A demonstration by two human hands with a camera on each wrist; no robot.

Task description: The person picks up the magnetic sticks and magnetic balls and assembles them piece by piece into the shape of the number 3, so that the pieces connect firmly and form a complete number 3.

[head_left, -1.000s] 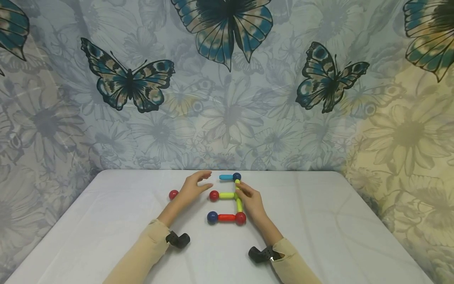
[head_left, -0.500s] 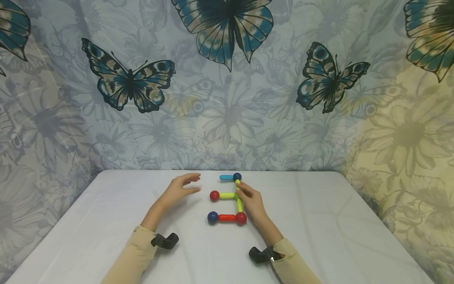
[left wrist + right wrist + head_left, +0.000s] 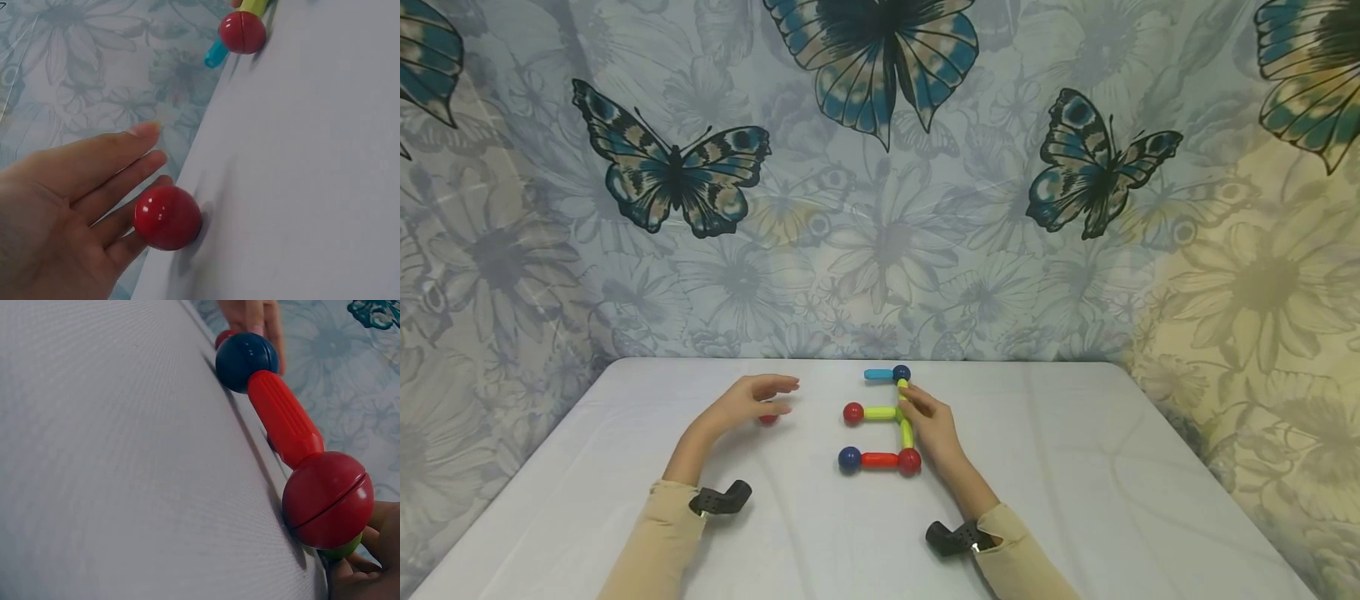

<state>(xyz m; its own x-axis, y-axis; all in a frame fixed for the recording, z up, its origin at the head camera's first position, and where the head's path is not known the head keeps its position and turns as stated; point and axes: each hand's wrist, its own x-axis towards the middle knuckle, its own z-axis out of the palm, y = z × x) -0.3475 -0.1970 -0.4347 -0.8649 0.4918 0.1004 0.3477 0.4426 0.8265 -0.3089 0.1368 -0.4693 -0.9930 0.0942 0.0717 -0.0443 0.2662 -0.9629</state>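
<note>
A loose red ball (image 3: 167,217) rests on the white tabletop, partly covered by my left hand (image 3: 737,407) in the head view. The fingers of that hand (image 3: 69,206) are extended around the far side of the ball; whether they touch it I cannot tell. My right hand (image 3: 934,425) pinches the upper yellow-green rod of a ball-and-rod construction. This has a blue ball (image 3: 901,373) with a light blue rod (image 3: 877,375) at the top, a red ball (image 3: 853,413) on a yellow-green rod (image 3: 880,413) midway, and a red rod (image 3: 880,460) between blue (image 3: 849,460) and red balls (image 3: 909,462) at the bottom.
The white-covered table (image 3: 1075,483) ends at a butterfly-patterned cloth backdrop (image 3: 880,250). Black wrist devices sit on the left wrist (image 3: 721,498) and right wrist (image 3: 953,538).
My left hand has moved leftward, away from the construction and over to the loose red ball. The right hand and the construction have stayed in place.
</note>
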